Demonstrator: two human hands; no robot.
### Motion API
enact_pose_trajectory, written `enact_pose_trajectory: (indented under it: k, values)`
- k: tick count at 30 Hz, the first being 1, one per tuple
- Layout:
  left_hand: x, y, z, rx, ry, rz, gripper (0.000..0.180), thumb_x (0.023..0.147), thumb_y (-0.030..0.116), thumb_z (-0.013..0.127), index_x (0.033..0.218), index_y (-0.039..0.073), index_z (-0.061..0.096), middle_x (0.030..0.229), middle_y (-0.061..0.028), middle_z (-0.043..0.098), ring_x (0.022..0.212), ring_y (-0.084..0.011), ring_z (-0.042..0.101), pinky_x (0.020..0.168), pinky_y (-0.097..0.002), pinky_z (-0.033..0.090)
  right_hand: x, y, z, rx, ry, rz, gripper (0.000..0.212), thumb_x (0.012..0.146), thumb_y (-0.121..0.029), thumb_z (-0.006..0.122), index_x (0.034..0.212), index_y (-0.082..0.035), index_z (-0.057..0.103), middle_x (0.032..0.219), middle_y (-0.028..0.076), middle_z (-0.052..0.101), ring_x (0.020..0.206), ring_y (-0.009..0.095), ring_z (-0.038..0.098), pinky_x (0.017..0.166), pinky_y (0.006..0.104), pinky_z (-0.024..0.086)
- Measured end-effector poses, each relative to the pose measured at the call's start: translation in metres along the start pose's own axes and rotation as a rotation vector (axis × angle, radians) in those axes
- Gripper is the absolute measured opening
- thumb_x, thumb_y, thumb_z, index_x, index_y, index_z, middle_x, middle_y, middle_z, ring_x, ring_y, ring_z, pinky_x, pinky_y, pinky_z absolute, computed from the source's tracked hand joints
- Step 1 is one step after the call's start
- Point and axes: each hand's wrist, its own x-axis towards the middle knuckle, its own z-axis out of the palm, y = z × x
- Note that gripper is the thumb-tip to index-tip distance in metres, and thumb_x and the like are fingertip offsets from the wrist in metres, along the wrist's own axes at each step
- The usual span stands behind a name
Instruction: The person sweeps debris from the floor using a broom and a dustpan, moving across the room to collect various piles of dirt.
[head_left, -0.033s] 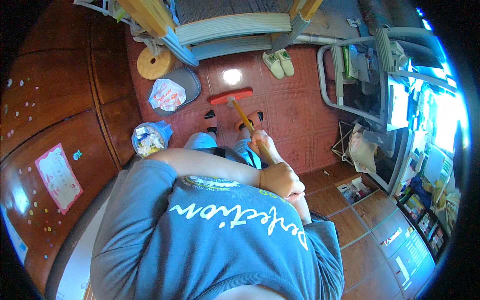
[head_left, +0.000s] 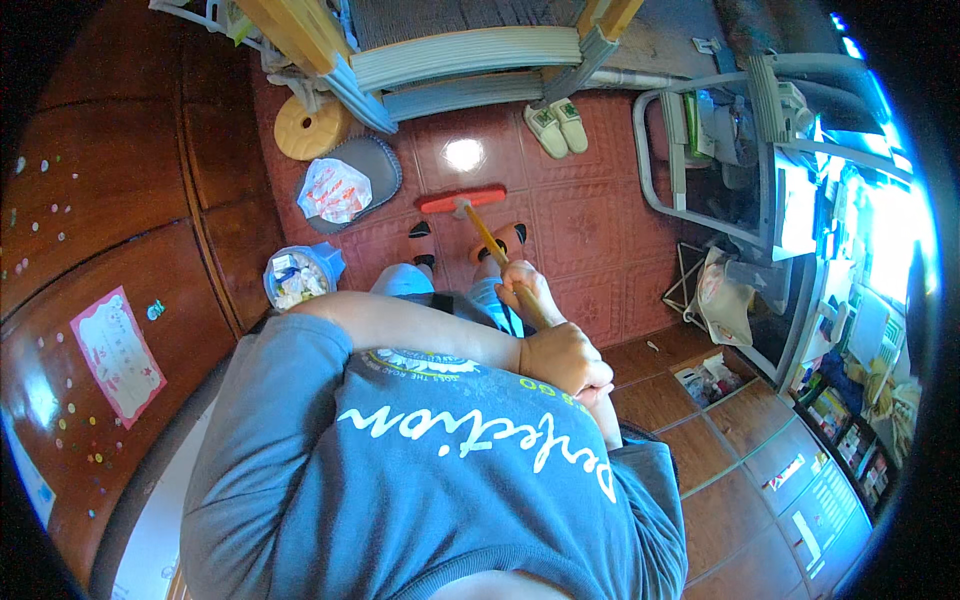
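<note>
Both hands grip the yellow handle [head_left: 485, 232] of a broom whose long red head [head_left: 462, 198] rests on the reddish tiled floor ahead of my feet. My left hand [head_left: 562, 360] is closed around the upper part of the handle, close to my body. Farther down the handle, my right hand [head_left: 526, 290] is wrapped around it, its forearm passing partly behind the left hand. The broom slants forward and left, its head just beyond my sandals [head_left: 512, 238]. The top end of the handle is hidden by my left hand.
A bin full of rubbish [head_left: 300, 275] stands left, near a grey mat [head_left: 375, 165] with a white plastic bag [head_left: 335, 190] and a round tan stool [head_left: 305, 128]. Light green slippers [head_left: 558, 128] lie before the bed frame [head_left: 465, 60]. A grey metal-framed chair [head_left: 650, 150] stands right.
The broom head has shifted very slightly toward me, its right end most. Both hands keep their hold on the handle.
</note>
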Motion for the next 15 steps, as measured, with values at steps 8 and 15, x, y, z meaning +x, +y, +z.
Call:
enact_pose_trajectory:
  k: [8, 15]
  values:
    - [0.007, 0.002, -0.03, 0.236, 0.058, 0.065, 0.013, 0.064, 0.013, 0.059, 0.054, 0.009, 0.052, 0.05, -0.0081, 0.053, 0.045, -0.0243, 0.053, 0.047, -0.0341, 0.042, 0.055, 0.002, 0.011, 0.108, 0.101, -0.187, 0.019, 0.066, 0.002, 0.059, 0.063, -0.008, 0.043, 0.061, 0.004, 0.043, 0.057, 0.021, 0.043, 0.053, 0.0301, 0.037]
    - [-0.024, -0.055, -0.025, 0.226, -0.059, -0.023, 0.017, 0.064, 0.014, 0.058, 0.051, 0.009, 0.048, 0.046, -0.0081, 0.048, 0.043, -0.0251, 0.051, 0.046, -0.0356, 0.041, 0.058, 0.079, 0.052, 0.261, 0.276, -0.215, 0.02, 0.066, 0.002, 0.06, 0.065, -0.009, 0.043, 0.061, 0.002, 0.04, 0.056, 0.019, 0.041, 0.051, 0.0296, 0.033]
